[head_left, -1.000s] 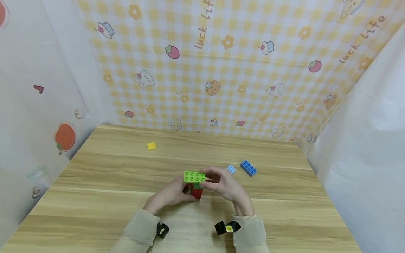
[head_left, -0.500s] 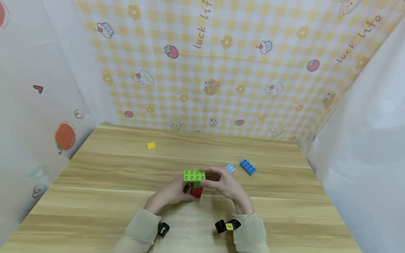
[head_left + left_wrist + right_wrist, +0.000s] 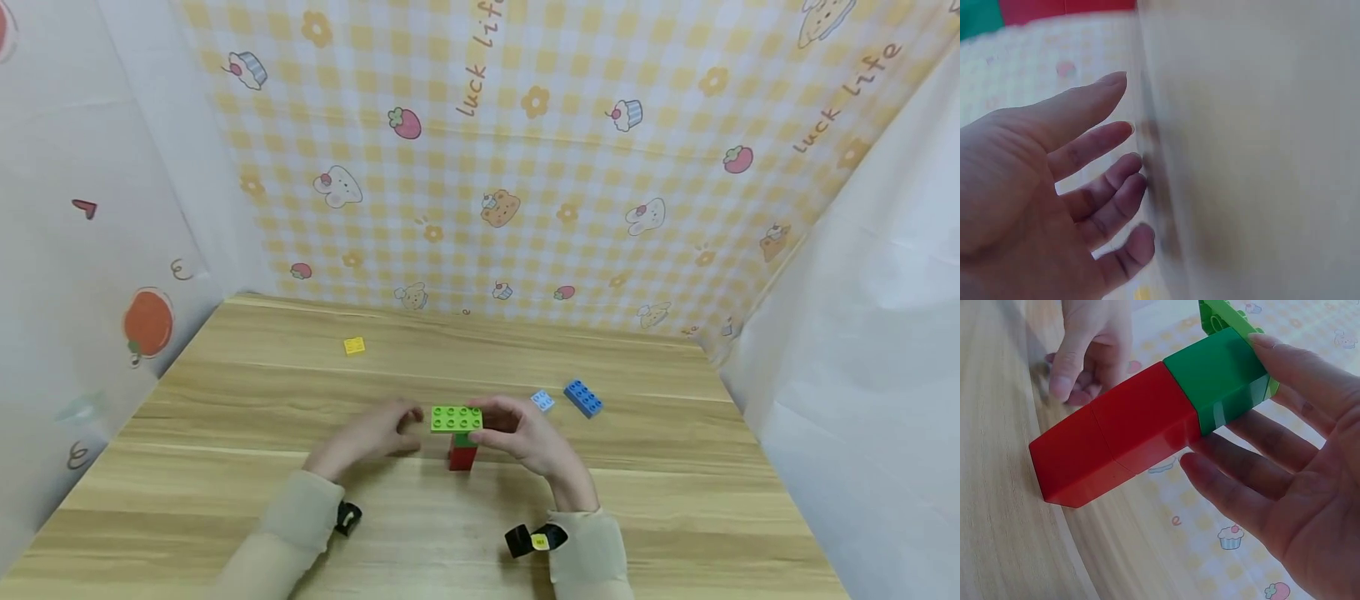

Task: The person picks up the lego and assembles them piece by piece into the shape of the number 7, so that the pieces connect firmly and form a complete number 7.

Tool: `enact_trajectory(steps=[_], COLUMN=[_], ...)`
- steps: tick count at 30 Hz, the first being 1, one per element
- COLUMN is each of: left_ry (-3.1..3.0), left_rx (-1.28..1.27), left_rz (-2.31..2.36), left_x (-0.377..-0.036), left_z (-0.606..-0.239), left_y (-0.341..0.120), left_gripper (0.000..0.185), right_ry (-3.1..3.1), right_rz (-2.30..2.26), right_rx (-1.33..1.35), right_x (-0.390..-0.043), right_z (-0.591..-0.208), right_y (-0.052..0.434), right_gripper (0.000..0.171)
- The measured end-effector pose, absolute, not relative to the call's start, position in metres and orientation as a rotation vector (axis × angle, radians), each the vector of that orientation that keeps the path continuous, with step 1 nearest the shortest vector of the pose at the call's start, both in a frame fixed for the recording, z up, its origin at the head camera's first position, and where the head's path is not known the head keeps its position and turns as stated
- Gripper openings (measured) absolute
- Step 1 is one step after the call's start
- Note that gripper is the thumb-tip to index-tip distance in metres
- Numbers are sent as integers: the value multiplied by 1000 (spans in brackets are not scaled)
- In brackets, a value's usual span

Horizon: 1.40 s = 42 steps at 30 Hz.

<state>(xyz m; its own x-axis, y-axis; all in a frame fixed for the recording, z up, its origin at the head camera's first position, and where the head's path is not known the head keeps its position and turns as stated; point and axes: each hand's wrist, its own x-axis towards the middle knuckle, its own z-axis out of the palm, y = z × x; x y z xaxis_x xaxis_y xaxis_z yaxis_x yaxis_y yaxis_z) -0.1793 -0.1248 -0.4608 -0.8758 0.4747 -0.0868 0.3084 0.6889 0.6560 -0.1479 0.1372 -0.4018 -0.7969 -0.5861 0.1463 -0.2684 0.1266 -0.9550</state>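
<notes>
At mid-counter, the right hand (image 3: 532, 437) has its fingers on the brick stack (image 3: 459, 433): the right wrist view shows fingertips (image 3: 1272, 347) on the far side of the dark green brick (image 3: 1219, 378) & other fingers reaching along the side nearer that camera, only lightly bent, more a steadying touch than a full wrap. Stack stands upright on the wooden counter (image 3: 225, 417), approx. centre, near the front edge: red bricks (image 3: 1113, 434) at the bottom, dark green one above, & a wide lime plate (image 3: 457, 418) on top that overhangs both sides.

Left hand (image 3: 367, 433) is just left of the stack, not touching it, w/ a small gap between. Its fingers (image 3: 1091, 147) are spread & relaxed in the left wrist view, holding nothing; that view is motion-blurred, so little else can be read from it.

Further out, to the right of the stack & a bit further back, a small pale blue brick (image 3: 542, 401) lies flat, & just beside it a longer blue brick (image 3: 583, 397). Well apart, toward the back left, a small yellow brick (image 3: 354, 345) lies on its own.

Both wrists have beige sleeves (image 3: 592, 554) w/ black straps (image 3: 534, 540). Behind the counter hangs a yellow check cloth (image 3: 525, 167) w/ cartoon prints; white sheets at the sides.
</notes>
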Motion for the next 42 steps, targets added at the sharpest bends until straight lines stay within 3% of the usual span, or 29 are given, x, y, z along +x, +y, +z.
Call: enact_trajectory(steps=[10,22,32,42], left_ry=[2714,2782,2649,2761], left_rx=[500,283,167,293], left_rz=[736,929,1195,1071], left_x=[-225,-256,-274,-287], left_z=[-441,-445,-462,-465], left_y=[-184,-222,-234,-223], left_gripper=[40,40,70,45], right_ry=[2205,2169,2154,2171], right_rz=[-1697,-1702,-1700,-1715], right_rx=[-803,-775,-749,-773], right_x=[-147,-147,-148,-148], right_z=[-401,-404,-406,-404], right_y=[138,133,131,135], right_gripper=[36,36,36,35])
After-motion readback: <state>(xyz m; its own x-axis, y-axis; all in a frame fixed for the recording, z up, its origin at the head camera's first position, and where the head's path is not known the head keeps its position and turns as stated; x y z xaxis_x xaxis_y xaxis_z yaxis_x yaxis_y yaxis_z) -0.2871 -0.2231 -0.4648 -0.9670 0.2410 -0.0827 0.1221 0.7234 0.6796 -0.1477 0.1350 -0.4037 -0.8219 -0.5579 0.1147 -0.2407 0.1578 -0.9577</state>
